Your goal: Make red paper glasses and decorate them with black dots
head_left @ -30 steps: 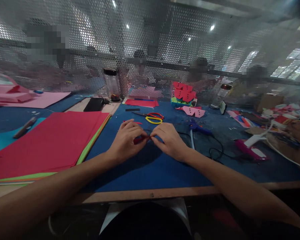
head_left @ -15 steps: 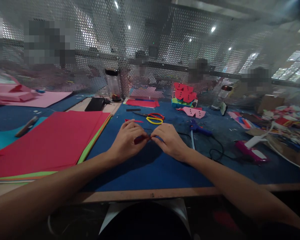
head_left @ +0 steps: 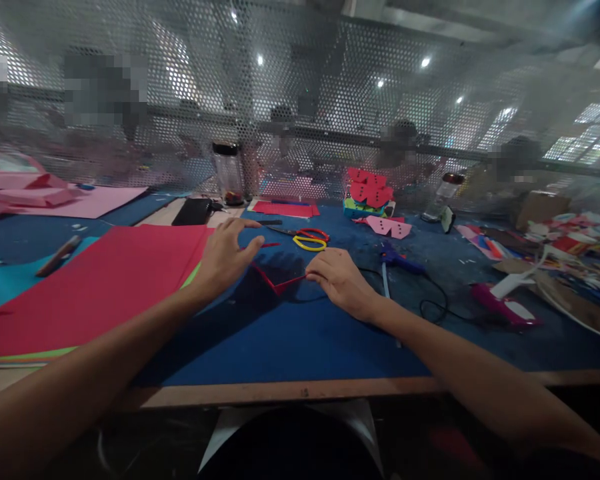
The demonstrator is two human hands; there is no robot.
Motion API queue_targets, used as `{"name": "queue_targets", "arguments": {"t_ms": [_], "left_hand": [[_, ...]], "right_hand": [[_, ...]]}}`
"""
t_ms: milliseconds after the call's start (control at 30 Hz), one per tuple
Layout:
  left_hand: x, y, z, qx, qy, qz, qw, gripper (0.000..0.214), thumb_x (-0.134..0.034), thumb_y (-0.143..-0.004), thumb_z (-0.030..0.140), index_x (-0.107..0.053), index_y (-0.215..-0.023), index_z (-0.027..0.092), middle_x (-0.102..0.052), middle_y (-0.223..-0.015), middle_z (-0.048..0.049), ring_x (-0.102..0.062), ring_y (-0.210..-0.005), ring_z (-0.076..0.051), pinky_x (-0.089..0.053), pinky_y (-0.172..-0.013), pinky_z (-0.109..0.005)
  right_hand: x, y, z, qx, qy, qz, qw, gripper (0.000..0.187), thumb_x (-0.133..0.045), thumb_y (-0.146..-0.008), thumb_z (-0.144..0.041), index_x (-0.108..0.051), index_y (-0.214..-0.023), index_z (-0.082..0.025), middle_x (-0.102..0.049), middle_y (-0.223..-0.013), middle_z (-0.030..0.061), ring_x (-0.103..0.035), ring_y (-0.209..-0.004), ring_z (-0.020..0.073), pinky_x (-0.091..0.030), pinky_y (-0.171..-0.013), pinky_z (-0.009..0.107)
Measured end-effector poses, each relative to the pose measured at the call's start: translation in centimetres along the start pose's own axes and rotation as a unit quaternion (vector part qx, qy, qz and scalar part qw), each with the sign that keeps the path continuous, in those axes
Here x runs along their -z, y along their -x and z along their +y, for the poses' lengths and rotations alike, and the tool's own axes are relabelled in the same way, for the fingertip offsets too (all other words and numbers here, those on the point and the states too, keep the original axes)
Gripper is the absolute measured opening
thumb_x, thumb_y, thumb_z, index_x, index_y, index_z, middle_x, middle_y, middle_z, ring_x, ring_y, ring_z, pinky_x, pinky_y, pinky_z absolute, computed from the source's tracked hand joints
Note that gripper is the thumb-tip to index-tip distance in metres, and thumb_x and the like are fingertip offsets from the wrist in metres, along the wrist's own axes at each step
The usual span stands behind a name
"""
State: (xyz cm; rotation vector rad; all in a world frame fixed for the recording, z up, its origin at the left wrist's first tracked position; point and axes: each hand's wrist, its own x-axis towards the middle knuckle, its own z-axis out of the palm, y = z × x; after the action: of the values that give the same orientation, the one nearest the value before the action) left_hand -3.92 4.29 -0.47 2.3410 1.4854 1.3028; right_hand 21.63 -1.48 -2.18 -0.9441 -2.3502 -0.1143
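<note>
My right hand (head_left: 336, 277) pinches one end of a folded red paper strip (head_left: 279, 288), which bends into a V over the blue mat (head_left: 300, 343). My left hand (head_left: 229, 252) is raised to the left of the strip, thumb and fingers apart, with nothing in it. Just beyond the left fingertips lies a small dark strip (head_left: 270, 222). Behind the hands rest scissors (head_left: 311, 241) with one red and one yellow handle. Another thin red strip (head_left: 271, 245) lies near my left thumb.
A stack of red sheets (head_left: 100, 287) lies at the left. At the right are a blue glue gun (head_left: 397, 257) with a cable and a magenta power strip (head_left: 505, 307). Pink and red paper cutouts (head_left: 371, 190), a glass bottle (head_left: 228, 173) and a perforated metal screen (head_left: 310, 87) stand behind.
My left hand has let go of the red strip and moved left and away, its fingers spreading. The right hand stays almost in place, and the strip's V shape now shows.
</note>
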Motion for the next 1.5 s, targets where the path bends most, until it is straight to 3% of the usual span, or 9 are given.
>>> {"name": "queue_targets", "arguments": {"t_ms": [67,200,400,500,667,867,1033,1233,1500], "left_hand": [[-0.3,-0.6,-1.7,0.049,-0.013,-0.027,0.998,0.041,-0.058,-0.085,0.046,-0.064,-0.119,0.022,-0.063,-0.126,-0.0112,-0.059,-0.114,-0.032,-0.045,-0.095,-0.044],[-1.2,-1.1,-4.0,0.083,0.03,-0.101,0.991,0.05,-0.061,-0.081,0.048,-0.062,-0.122,0.018,-0.066,-0.124,-0.0134,-0.063,-0.11,-0.031,-0.049,-0.089,-0.04],[-1.5,-1.2,-4.7,0.082,0.07,-0.12,0.987,0.026,-0.063,-0.077,0.036,-0.073,-0.093,0.02,-0.074,-0.084,-0.0074,-0.068,-0.076,-0.024,-0.05,-0.067,-0.033],[-1.4,-1.1,-4.6,0.065,0.065,-0.123,0.988,0.022,-0.062,-0.077,0.036,-0.075,-0.085,0.021,-0.073,-0.076,-0.0052,-0.066,-0.069,-0.021,-0.047,-0.061,-0.032],[-1.1,-0.7,-3.0,0.069,0.13,-0.112,0.983,0.023,-0.063,-0.079,0.038,-0.074,-0.088,0.02,-0.073,-0.075,-0.0037,-0.066,-0.07,-0.02,-0.049,-0.063,-0.03],[-0.1,0.5,1.3,0.052,0.197,-0.126,0.971,0.018,-0.063,-0.082,0.033,-0.074,-0.089,0.019,-0.074,-0.08,-0.0039,-0.068,-0.074,-0.02,-0.052,-0.067,-0.032],[-0.1,1.6,3.1,0.039,0.22,-0.171,0.96,0.016,-0.062,-0.082,0.029,-0.073,-0.088,0.02,-0.074,-0.078,-0.0029,-0.068,-0.072,-0.019,-0.051,-0.064,-0.03],[-0.3,2.4,3.7,0.032,0.219,-0.203,0.954,0.017,-0.062,-0.084,0.031,-0.074,-0.09,0.021,-0.075,-0.083,-0.0029,-0.068,-0.077,-0.02,-0.051,-0.066,-0.03],[-0.2,2.5,4.3,0.013,0.201,-0.235,0.951,0.02,-0.063,-0.084,0.034,-0.074,-0.095,0.021,-0.075,-0.084,-0.0022,-0.066,-0.074,-0.019,-0.047,-0.064,-0.028]], "right_hand": [[-0.1,0.0,0.1,-0.004,-0.002,-0.001,1.0,0.012,-0.05,-0.099,-0.027,-0.061,-0.096,-0.021,-0.067,-0.099,0.0038,-0.056,-0.096,0.0184,-0.031,-0.095,0.037],[-0.1,0.0,0.3,-0.011,-0.011,-0.007,1.0,0.013,-0.049,-0.099,-0.027,-0.06,-0.096,-0.021,-0.068,-0.098,0.0036,-0.057,-0.095,0.018,-0.031,-0.097,0.038],[0.3,0.1,0.1,-0.02,-0.022,-0.018,0.999,0.015,-0.047,-0.099,-0.026,-0.061,-0.097,-0.02,-0.069,-0.1,0.0048,-0.058,-0.099,0.0185,-0.031,-0.1,0.039],[0.4,0.0,0.2,-0.028,-0.045,-0.019,0.998,0.022,-0.043,-0.1,-0.026,-0.063,-0.092,-0.02,-0.069,-0.099,0.0041,-0.059,-0.098,0.0177,-0.034,-0.099,0.037],[0.5,-0.3,0.5,-0.114,-0.127,0.049,0.984,0.03,-0.04,-0.102,-0.031,-0.067,-0.094,-0.021,-0.07,-0.096,0.0036,-0.062,-0.095,0.0162,-0.042,-0.09,0.032],[0.2,-0.4,0.9,-0.179,-0.224,0.101,0.953,0.022,-0.054,-0.095,-0.037,-0.067,-0.101,-0.021,-0.071,-0.104,0.0045,-0.064,-0.1,0.0174,-0.046,-0.09,0.031],[0.2,-0.5,0.8,-0.207,-0.268,0.074,0.938,0.023,-0.059,-0.092,-0.036,-0.069,-0.106,-0.021,-0.071,-0.107,0.004,-0.064,-0.1,0.0168,-0.046,-0.09,0.031],[0.6,-0.7,0.1,-0.204,-0.254,0.03,0.945,0.018,-0.063,-0.089,-0.034,-0.072,-0.099,-0.021,-0.073,-0.098,0.0016,-0.065,-0.094,0.0161,-0.046,-0.085,0.029],[0.4,-0.6,-0.4,-0.177,-0.233,0.042,0.955,0.011,-0.064,-0.088,-0.028,-0.07,-0.087,-0.019,-0.071,-0.085,-0.0012,-0.064,-0.082,0.0133,-0.045,-0.077,0.024]]}}
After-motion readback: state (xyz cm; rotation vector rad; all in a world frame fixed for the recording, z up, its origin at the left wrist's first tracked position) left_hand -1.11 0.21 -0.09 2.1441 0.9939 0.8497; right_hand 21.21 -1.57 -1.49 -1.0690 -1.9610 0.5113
